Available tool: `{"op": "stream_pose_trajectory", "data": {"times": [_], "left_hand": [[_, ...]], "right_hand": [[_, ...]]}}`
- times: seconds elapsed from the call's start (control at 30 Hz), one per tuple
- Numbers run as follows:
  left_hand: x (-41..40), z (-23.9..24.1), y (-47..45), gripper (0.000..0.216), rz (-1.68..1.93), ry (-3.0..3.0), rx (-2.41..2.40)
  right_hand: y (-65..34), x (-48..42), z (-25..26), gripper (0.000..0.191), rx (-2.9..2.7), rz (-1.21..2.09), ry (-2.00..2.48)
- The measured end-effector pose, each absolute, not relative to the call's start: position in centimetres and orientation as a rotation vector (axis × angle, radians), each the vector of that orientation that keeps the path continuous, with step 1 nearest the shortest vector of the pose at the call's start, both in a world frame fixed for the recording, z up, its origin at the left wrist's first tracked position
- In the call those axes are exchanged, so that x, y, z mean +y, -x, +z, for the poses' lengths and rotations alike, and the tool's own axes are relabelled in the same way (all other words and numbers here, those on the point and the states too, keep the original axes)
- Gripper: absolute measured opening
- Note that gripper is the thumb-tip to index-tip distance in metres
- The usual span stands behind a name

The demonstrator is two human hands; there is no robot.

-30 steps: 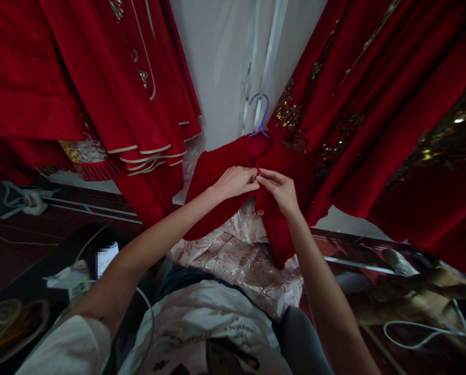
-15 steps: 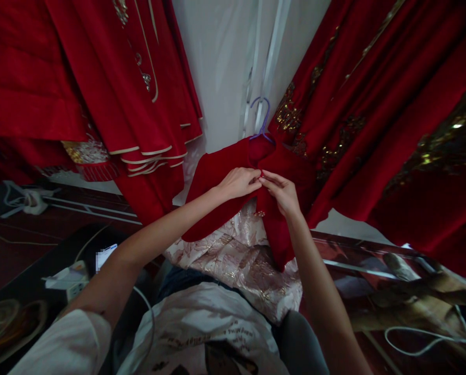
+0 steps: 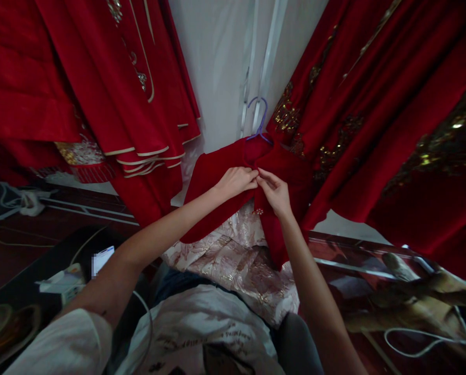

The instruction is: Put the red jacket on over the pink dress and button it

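Observation:
A red velvet jacket (image 3: 213, 177) hangs on a purple hanger (image 3: 258, 119) in front of me, over a pale gold-patterned skirt (image 3: 236, 260). My left hand (image 3: 236, 181) and my right hand (image 3: 274, 191) meet at the jacket's front opening just below the collar. Both hands pinch the two front edges together, fingertips touching. What sits between the fingertips is too small to make out.
Red embroidered garments (image 3: 100, 88) hang at the left, and more red garments (image 3: 373, 104) at the right, against a white sheet (image 3: 221, 62). A phone (image 3: 102, 259), a white power strip (image 3: 59, 284) and cables (image 3: 416, 338) lie on the dark floor.
Both hands stay pinched at the jacket's front below the collar. They have shifted very slightly upward with the cloth, and the view has drifted a little.

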State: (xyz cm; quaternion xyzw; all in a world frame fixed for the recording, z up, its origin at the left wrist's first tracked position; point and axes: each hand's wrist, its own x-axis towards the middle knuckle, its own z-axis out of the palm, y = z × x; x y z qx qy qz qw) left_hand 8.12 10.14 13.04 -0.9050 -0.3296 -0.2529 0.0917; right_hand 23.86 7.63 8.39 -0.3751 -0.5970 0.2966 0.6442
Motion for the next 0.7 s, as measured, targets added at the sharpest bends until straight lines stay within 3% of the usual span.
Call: {"op": "stream_pose_trajectory", "data": {"times": [0.07,0.17,0.23,0.4,0.53,0.7], "left_hand": [[9.9,11.8,-8.3,0.017,-1.049,2.700,-1.095],[9.5,9.4,-8.9,0.015,-1.596,2.724,-1.242],[9.2,8.2,-9.1,0.011,-1.831,2.772,-1.244],[8.2,7.4,-6.1,0.011,-1.823,2.713,-1.235],[8.4,5.3,-1.9,0.032,-1.677,2.416,-1.498],[8.8,2.0,-0.9,0.040,-1.815,2.609,-1.582]], "right_hand": [[-23.6,6.6,7.9,0.052,-1.455,0.634,0.860],[-23.3,4.5,6.5,0.085,-1.667,0.467,0.911],[-23.7,3.3,5.3,0.094,-1.784,0.320,0.988],[-27.7,2.3,4.9,0.075,-1.669,0.141,1.269],[-30.5,0.8,7.4,0.029,-1.613,0.383,1.293],[-29.5,-1.8,10.1,0.033,-1.569,0.875,1.045]]}}
